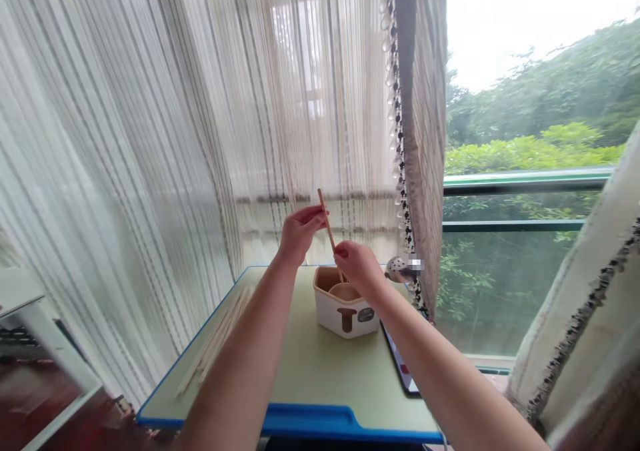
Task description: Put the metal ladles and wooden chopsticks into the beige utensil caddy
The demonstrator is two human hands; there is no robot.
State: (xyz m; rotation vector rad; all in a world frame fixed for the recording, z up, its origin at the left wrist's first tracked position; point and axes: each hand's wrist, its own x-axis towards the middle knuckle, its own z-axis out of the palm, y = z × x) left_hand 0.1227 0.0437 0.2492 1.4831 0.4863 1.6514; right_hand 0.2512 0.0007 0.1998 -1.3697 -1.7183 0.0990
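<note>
Sheer curtains (150, 137) hang behind a table (305, 377). Remotely, I see my left hand (299, 232) and right hand (363, 264) pinching a tilted stick (331, 232) over the far-side box (331, 317); slack fingers could drop it.

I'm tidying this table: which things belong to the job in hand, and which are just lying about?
In use:
stick, held by left hand and right hand
white container below
probably loose sticks

Apparently just lying about:
phone
spotted object
</note>
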